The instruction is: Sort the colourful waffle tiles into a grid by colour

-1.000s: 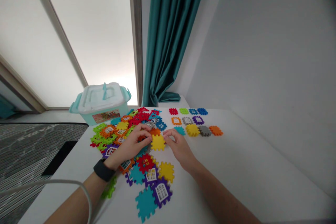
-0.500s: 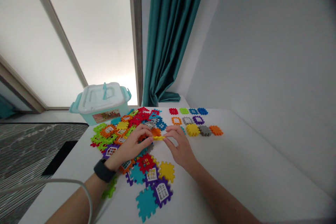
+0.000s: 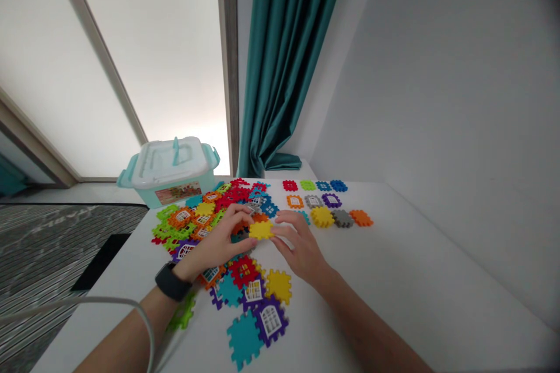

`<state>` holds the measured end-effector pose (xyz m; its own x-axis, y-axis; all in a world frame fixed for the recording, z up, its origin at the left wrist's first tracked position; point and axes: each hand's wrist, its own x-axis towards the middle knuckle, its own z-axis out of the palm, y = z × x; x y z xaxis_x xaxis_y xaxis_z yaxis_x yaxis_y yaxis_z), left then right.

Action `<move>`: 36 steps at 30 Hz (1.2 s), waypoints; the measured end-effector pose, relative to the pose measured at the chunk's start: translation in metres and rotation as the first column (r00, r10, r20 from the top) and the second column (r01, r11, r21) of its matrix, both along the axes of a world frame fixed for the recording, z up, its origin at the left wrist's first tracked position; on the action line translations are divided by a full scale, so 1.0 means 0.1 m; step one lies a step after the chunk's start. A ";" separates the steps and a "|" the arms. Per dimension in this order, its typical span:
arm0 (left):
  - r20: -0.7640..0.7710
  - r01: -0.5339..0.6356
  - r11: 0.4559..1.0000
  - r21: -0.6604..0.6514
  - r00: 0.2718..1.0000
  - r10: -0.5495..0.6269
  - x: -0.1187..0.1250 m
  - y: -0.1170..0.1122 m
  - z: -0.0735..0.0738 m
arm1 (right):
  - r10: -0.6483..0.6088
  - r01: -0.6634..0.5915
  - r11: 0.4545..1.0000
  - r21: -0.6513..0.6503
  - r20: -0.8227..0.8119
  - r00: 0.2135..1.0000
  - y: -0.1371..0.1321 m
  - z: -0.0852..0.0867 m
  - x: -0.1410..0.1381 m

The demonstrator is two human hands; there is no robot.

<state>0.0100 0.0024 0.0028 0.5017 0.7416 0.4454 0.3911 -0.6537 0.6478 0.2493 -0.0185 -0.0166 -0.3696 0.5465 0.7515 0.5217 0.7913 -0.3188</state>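
Observation:
Between my two hands, a small yellow building tile [image 3: 261, 230] with toothed edges is held up over the table, its flat face tilted towards me. My left hand [image 3: 228, 236] pinches its left side; my right hand [image 3: 296, 240] grips the right edge with the fingertips. Below and left of the hands spreads a pile of mixed toothed tiles, among them a red tile [image 3: 244, 271], a purple window tile [image 3: 270, 319] and a turquoise tile [image 3: 245, 338]. Right of my hands stand a yellow stack [image 3: 322, 217], a grey stack [image 3: 342, 218] and an orange stack [image 3: 361, 218].
A lidded turquoise box [image 3: 175, 178] stands at the table's back left. Rows of sorted tiles, including a purple window tile [image 3: 331, 200], lie at the back. A pale cable [image 3: 87, 301] crosses the lower left. A teal curtain [image 3: 289, 70] hangs behind the white table [image 3: 394, 280].
The yellow tile has turned from nearly edge-on to showing its flat face. Both hands keep hold of it and stay almost in the same place.

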 end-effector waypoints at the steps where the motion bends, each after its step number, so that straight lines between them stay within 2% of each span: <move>1: -0.001 -0.035 0.998 0.044 0.999 0.035 0.00 0.01 -0.02 | 0.004 -0.004 1.000 -0.029 0.022 1.000 0.01 0.00 0.00; 5: -0.093 -0.098 0.960 0.262 0.988 0.126 0.00 0.03 -0.09 | 0.027 -0.020 0.993 -0.115 0.064 0.998 0.04 -0.02 0.00; 9: -0.131 -0.090 0.928 0.361 0.981 0.146 -0.01 0.04 -0.12 | -0.001 0.010 0.990 -0.139 0.064 0.998 0.05 -0.05 -0.01; 15: -0.127 -0.108 0.908 0.404 0.977 0.173 -0.01 0.05 -0.15 | -0.007 0.014 0.993 -0.120 0.061 0.998 0.05 -0.07 0.00; 23: -0.186 -0.094 0.872 0.481 0.961 0.206 -0.01 0.02 -0.11 | 0.002 0.004 0.995 -0.100 0.061 0.998 0.04 -0.05 0.00; 36: -0.202 -0.107 0.892 0.440 0.956 0.214 0.02 -0.01 -0.07 | -0.021 0.030 0.996 -0.083 0.099 0.995 0.02 -0.01 -0.02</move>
